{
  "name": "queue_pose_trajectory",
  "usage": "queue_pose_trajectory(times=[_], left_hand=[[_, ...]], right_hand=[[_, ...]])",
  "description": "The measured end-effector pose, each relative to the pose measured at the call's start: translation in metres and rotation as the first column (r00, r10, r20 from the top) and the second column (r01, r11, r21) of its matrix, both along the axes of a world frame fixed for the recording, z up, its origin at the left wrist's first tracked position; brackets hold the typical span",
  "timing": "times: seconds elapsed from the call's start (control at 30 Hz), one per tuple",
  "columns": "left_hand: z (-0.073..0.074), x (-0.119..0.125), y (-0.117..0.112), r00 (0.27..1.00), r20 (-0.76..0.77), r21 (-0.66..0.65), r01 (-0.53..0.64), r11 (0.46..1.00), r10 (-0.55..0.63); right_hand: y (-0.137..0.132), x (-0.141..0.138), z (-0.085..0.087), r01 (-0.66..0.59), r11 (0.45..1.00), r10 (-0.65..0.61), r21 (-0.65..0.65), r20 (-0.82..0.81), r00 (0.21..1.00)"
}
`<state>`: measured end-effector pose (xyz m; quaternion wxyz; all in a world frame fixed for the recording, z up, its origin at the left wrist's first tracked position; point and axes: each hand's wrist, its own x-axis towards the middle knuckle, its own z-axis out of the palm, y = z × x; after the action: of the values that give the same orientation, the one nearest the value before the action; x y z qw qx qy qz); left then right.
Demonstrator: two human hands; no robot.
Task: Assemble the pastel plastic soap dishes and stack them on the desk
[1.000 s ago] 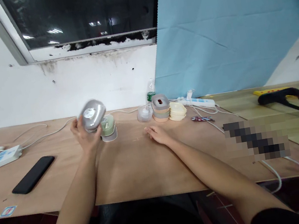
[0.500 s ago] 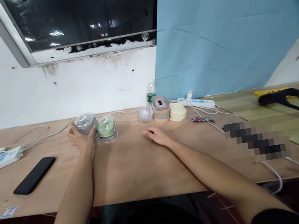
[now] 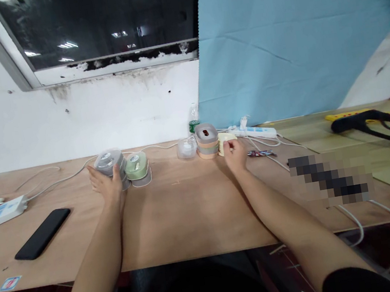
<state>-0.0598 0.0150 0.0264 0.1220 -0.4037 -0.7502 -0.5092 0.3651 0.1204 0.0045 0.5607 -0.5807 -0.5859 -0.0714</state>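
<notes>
My left hand (image 3: 107, 185) is at a stack of grey lidded plastic boxes (image 3: 108, 160), thumb up against the front and fingers round the left side. Close by on the right, a green-lidded box (image 3: 136, 165) sits on a grey one. My right hand (image 3: 236, 155) has its fingers closed at the edge of a stack of cream plastic pieces (image 3: 222, 137), partly covering it. Directly left of that hand rises a stack of grey, peach and green square plastic pieces (image 3: 207, 139), with a clear plastic box (image 3: 186, 148) beside it.
A black phone (image 3: 43, 234) and a white power strip (image 3: 2, 214) lie at the left. Behind the stacks are a bottle with a green label (image 3: 194, 122) and another power strip (image 3: 257, 131). White cables and a small printed packet (image 3: 262, 153) lie at the right.
My right hand has moved right and forward from the bare tabletop to the cream stack, and its fingers have closed there. My left hand stays at the grey boxes, its thumb now raised.
</notes>
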Motion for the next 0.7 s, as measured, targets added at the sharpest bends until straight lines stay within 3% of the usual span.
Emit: queue_pose_trajectory(times=[0.07, 0.17, 0.27, 0.37, 0.43, 0.53, 0.6, 0.7], left_hand=[[0.001, 0.004, -0.001, 1.000, -0.012, 0.041, -0.015, 0.999, 0.016], [0.003, 0.014, -0.003, 0.991, -0.130, 0.164, 0.013, 0.986, 0.009], [0.001, 0.030, -0.006, 0.947, -0.317, 0.284, 0.153, 0.947, -0.058], [-0.002, 0.050, -0.009, 0.862, -0.470, 0.286, 0.353, 0.891, -0.191], [-0.004, 0.063, -0.012, 0.770, -0.551, 0.225, 0.508, 0.831, -0.322], [-0.007, 0.080, -0.017, 0.572, -0.593, 0.019, 0.713, 0.701, -0.567], [-0.008, 0.088, -0.019, 0.468, -0.553, -0.115, 0.777, 0.619, -0.690], [-0.010, 0.095, -0.022, 0.399, -0.436, -0.270, 0.798, 0.539, -0.807]], right_hand=[[0.010, 0.015, -0.005, 0.105, 0.994, -0.104, 0.031, -0.022, 0.994], [0.018, 0.025, -0.013, 0.223, 0.973, -0.226, -0.053, -0.044, 0.973], [0.021, 0.024, -0.017, 0.249, 0.952, -0.257, -0.176, -0.025, 0.966], [0.022, 0.018, -0.020, 0.239, 0.938, -0.240, -0.251, 0.028, 0.970], [0.023, 0.016, -0.022, 0.229, 0.935, -0.221, -0.273, 0.059, 0.974], [0.025, 0.017, -0.024, 0.189, 0.942, -0.181, -0.278, 0.055, 0.982], [0.026, 0.019, -0.025, 0.160, 0.953, -0.158, -0.259, 0.027, 0.987], [0.029, 0.022, -0.026, 0.141, 0.971, -0.146, -0.194, -0.012, 0.989]])
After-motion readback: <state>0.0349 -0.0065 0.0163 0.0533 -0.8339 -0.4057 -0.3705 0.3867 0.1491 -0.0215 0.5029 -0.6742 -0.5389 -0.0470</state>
